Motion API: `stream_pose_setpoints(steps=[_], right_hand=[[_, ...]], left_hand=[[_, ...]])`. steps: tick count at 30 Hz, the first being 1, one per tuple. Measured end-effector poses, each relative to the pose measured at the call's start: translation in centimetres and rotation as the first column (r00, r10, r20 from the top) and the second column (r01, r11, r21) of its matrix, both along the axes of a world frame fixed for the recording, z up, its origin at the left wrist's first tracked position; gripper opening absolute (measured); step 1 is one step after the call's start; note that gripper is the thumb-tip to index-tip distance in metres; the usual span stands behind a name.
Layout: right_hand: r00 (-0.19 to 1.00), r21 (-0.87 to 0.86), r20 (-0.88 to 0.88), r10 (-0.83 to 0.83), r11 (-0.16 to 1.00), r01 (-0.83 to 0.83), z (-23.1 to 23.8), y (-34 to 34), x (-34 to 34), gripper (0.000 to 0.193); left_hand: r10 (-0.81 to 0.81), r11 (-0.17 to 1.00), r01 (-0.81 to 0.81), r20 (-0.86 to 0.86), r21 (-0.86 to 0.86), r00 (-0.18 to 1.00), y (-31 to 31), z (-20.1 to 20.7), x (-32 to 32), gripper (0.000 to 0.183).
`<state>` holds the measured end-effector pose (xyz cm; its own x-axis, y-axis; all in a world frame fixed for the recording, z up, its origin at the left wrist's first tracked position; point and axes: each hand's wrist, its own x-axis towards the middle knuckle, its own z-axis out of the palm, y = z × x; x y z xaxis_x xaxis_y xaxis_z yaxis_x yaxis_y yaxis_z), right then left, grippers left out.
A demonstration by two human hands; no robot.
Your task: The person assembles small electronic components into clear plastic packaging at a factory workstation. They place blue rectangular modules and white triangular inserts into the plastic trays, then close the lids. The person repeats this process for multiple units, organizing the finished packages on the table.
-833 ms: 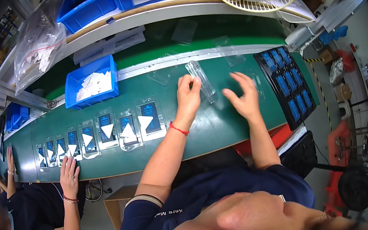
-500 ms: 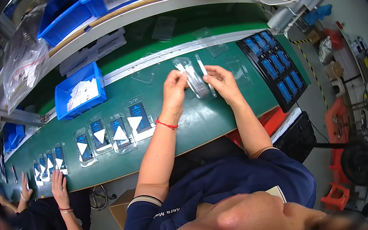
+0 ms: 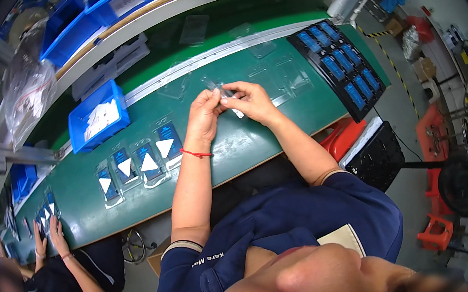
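Observation:
Above the green bench my two hands meet, fingers closed. My left hand (image 3: 203,117) pinches a clear plastic piece (image 3: 211,84), which pokes out above the fingertips. My right hand (image 3: 250,103) presses against it from the other side, with a narrow white strip (image 3: 238,113) showing under its fingers. The fingers hide most of both things. To the left of my hands lie several dark blue flat packs (image 3: 165,132) in clear plastic trays, each with a white triangle (image 3: 148,162) on it. Clear plastic trays (image 3: 292,75) lie to the right of my hands.
A blue bin (image 3: 80,132) of white pieces stands at the left. A black tray (image 3: 360,110) with several blue packs lies at the bench's right end. Overhead, a shelf (image 3: 138,24) carries blue bins (image 3: 119,1). A co-worker's hands (image 3: 56,235) are at the far left.
My right hand has come left, bringing the white strip up against my left hand and the plastic. The co-worker's hands have moved further left, onto the packs there. The view has shifted slightly.

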<state>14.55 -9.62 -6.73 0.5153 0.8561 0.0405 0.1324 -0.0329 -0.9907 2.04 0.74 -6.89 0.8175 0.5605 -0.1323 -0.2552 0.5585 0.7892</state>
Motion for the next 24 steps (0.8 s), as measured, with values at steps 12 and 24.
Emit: stream_pose_setpoints(steps=[12, 24], right_hand=[[0.485, 0.009, 0.870, -0.084, 0.988, 0.155, 3.0, -0.7, -2.1, 0.052], [0.387, 0.039, 0.921, -0.036, 0.999, 0.001, 0.5, -0.7, -3.7, 0.046]], left_hand=[[0.695, 0.446, -0.026, -0.328, 0.894, 0.640, -0.4, 1.8, -4.9, 0.018], [0.787, 0.042, 0.368, -0.257, 0.929, 0.561, 1.4, -1.4, -4.3, 0.050]])
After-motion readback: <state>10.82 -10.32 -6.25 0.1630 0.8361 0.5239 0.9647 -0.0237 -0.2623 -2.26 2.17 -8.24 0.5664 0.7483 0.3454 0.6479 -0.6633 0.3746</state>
